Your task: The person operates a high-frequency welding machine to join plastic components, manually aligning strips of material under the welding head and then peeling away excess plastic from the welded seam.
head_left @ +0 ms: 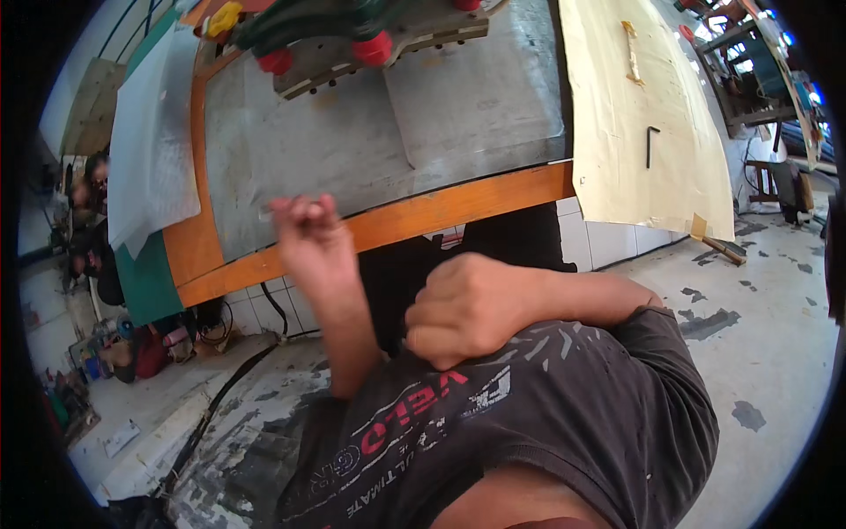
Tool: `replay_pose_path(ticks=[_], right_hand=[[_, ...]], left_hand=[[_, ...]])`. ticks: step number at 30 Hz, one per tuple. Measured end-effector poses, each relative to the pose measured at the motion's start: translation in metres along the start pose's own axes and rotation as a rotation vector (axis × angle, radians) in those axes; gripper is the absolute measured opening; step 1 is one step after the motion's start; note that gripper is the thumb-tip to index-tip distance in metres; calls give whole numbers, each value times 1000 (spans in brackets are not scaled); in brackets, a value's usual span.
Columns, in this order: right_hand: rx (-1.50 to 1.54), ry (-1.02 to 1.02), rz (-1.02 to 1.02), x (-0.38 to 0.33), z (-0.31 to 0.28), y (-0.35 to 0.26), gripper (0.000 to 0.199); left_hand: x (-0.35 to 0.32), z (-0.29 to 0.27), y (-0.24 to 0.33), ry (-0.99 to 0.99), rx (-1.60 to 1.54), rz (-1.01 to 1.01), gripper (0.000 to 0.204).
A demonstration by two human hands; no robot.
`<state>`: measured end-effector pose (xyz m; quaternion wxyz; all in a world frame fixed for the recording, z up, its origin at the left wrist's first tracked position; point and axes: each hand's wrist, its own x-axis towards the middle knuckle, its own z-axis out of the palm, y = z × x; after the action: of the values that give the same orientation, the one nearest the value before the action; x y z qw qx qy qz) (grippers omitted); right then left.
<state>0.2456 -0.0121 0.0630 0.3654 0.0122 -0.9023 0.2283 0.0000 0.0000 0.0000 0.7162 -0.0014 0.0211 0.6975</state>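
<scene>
My left hand [314, 236] is raised over the front edge of the worktable [414, 210], palm turned up. Its fingers are curled in and slightly blurred; whatever they may hold is too small to make out. Close against my chest, my right hand [463, 309] is closed in a fist with its back toward me. The inside of that fist is hidden. Beyond both hands lies the table's grey sheet-covered top [326, 132]. Farther back stands a green metal machine part [308, 28] with red knobs [373, 48], on a slotted metal base [397, 60].
A cream board [617, 167] at the right carries a black hex key [650, 147] and a twisted yellowish strip [632, 55]. Translucent plastic sheeting [154, 132] covers the left side. A black cable [211, 410] runs along the floor. Another person [92, 185] is at far left.
</scene>
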Motion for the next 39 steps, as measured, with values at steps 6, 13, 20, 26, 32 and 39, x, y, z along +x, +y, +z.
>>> replay_pose_path(ticks=[6,13,20,26,32,39], right_hand=[[-260,254,578,-3,-51,-5,20],[-682,619,1532,-61,-118,18,29],[-1093,565,962,-70,-103,31,25],[175,352,1128,-4,-27,13,29],[428,420,1126,-18,6,28,24],[338,337,1079,-24,4,7,23]], left_hand=[[-22,54,-12,225,816,133,21],[-10,13,-38,320,981,155,14],[-11,12,-66,272,1006,-7,14],[-16,19,-84,201,970,-10,21],[-19,15,-80,234,1026,-7,19],[-5,18,-57,246,1144,202,25]])
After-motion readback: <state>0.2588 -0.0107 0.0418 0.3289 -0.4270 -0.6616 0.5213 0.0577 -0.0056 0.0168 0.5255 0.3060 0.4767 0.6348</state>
